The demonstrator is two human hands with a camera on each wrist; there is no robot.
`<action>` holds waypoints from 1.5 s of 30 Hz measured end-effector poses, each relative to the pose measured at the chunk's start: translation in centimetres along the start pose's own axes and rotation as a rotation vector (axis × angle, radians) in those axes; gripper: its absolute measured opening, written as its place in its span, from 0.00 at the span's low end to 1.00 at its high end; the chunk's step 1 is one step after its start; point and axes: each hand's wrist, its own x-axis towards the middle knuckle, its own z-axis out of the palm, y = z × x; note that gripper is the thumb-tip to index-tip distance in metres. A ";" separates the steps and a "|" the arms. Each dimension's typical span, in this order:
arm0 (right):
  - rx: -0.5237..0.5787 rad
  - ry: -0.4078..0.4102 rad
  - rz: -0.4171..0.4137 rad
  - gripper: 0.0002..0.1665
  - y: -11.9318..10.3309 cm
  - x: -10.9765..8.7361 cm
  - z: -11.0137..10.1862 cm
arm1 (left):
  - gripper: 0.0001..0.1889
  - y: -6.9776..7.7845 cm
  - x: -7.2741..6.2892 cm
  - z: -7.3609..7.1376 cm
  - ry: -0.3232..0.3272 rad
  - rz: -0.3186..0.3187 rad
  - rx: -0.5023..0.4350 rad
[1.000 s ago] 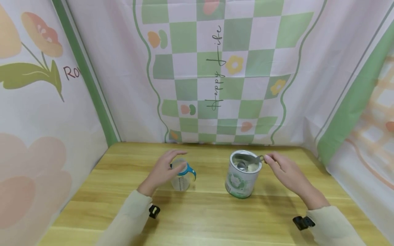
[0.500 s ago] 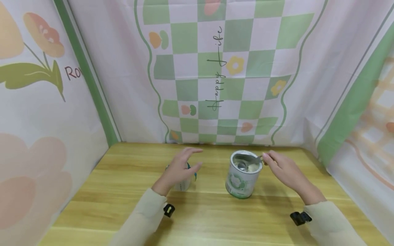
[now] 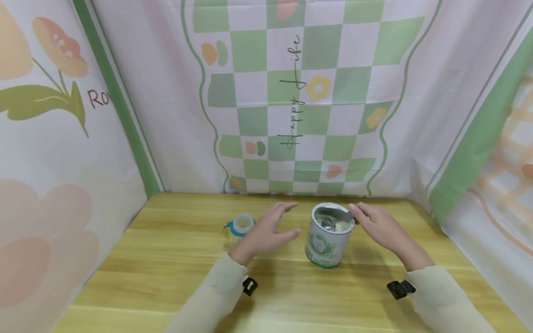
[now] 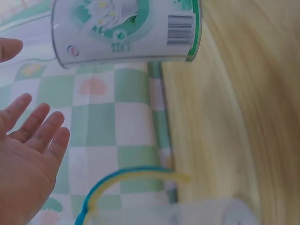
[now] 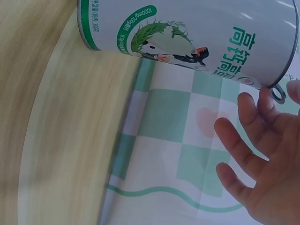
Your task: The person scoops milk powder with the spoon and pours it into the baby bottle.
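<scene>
A white and green milk powder can (image 3: pixel 325 249) stands topless on the table. Inside lie pale powder and something round and silvery (image 3: pixel 327 225). Across its rim runs a grey metal strip (image 3: pixel 333 212), its ring (image 5: pixel 280 95) jutting over the edge. My right hand (image 3: pixel 376 226) has thumb and index finger at that ring, pinching it, with the other fingers loose. Between can and bottle, my left hand (image 3: pixel 270 231) is spread, palm toward the can, touching nothing. Behind that hand stands a clear baby bottle (image 3: pixel 243 223) with blue handles, its lower part hidden in the head view.
The wooden table (image 3: pixel 291 296) ends at a printed cloth backdrop (image 3: pixel 287 115) with green checks. More cloth hangs at both sides. A small black device (image 3: pixel 250 286) sits at my left cuff, another (image 3: pixel 401 289) at my right cuff.
My left hand has moved right, from over the bottle to near the can, uncovering the bottle's top. My right hand has shifted slightly left onto the ring. The can has stayed put.
</scene>
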 end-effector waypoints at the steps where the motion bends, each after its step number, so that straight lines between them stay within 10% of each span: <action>1: 0.007 -0.005 0.004 0.24 0.0 0.0 0.0 | 0.36 0.0 0.1 0.3 -0.003 -0.015 -0.018; 15: 0.031 -0.046 0.042 0.27 -0.1 0.6 0.0 | 0.54 -0.4 3.0 4.9 -0.032 -0.193 -0.196; 36: 0.061 -0.054 0.044 0.28 -1.0 0.6 -0.4 | 0.60 0.6 5.1 8.0 0.001 -0.330 -0.480; 45: -0.163 0.079 -0.119 0.22 -2.3 0.3 0.0 | 0.55 0.5 5.2 8.3 -0.001 -0.309 -0.534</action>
